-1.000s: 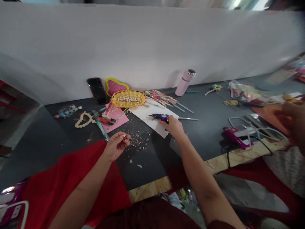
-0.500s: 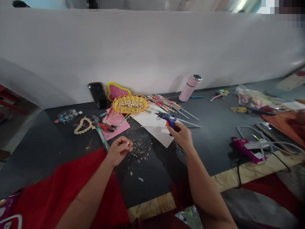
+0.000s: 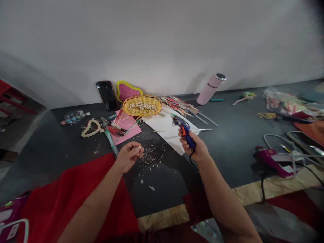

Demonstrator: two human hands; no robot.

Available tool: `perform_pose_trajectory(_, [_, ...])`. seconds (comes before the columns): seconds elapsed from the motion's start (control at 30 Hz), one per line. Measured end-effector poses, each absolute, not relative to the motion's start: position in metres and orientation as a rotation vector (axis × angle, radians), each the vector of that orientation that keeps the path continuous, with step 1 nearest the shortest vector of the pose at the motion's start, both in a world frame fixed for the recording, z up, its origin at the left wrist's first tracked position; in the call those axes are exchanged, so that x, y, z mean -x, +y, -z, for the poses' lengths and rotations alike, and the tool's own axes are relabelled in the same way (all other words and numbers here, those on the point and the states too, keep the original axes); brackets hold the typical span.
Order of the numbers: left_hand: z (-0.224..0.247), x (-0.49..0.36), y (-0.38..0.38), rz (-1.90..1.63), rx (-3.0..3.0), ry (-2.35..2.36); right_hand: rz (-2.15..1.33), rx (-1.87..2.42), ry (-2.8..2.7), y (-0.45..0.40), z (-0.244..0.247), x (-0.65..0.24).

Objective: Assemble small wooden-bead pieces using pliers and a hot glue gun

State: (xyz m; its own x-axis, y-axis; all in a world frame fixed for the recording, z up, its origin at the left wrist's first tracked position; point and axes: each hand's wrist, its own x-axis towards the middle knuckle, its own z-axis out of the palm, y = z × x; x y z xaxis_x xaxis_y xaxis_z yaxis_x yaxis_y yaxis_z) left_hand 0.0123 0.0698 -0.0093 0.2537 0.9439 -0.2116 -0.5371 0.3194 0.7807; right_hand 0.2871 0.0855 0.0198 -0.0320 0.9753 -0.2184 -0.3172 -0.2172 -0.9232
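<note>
Between thumb and fingertips, my left hand (image 3: 128,157) pinches a small pale bead (image 3: 139,147) above the dark table. My right hand (image 3: 196,146) is wrapped round the handle of a blue glue gun (image 3: 186,132) with an orange trigger, its nozzle pointing up and left over the white paper (image 3: 164,130). Small pale pieces (image 3: 153,158) lie scattered between the hands. Behind them stands a yellow basket (image 3: 142,111) holding several pale beads. A beaded loop (image 3: 87,130) lies to the left, by red-handled pliers (image 3: 117,129) on pink paper (image 3: 130,133).
A phone (image 3: 107,95) and a pink heart-like shape with a yellow rim (image 3: 128,91) lean on the wall. Striped sticks (image 3: 182,108) lie by a pink bottle (image 3: 211,89). Red cloth (image 3: 73,189) covers the front left. A purple device with cables (image 3: 274,162) sits at the right.
My right hand has lifted the glue gun off the paper and turned it more upright, with the fingers now round its handle. My left hand still pinches the bead. The camera view has shifted slightly.
</note>
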Motion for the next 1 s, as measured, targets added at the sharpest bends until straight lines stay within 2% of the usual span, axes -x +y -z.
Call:
perform_pose_trajectory(0.23, [0.007,-0.014,0.070,-1.106,-0.622,0.754,-1.274,1.064,-1.174,0.074,-0.018,-0.263])
perform_pose_trajectory(0.6, [0.012,-0.010,0.075,-1.179,-0.600,0.782,-1.401,0.908,-1.544,0.058,-0.010,-0.245])
perform_pose_trajectory(1.0, [0.011,-0.008,0.075,-1.167,-0.535,0.860,-1.532,0.823,-1.483,0.051,0.001,-0.234])
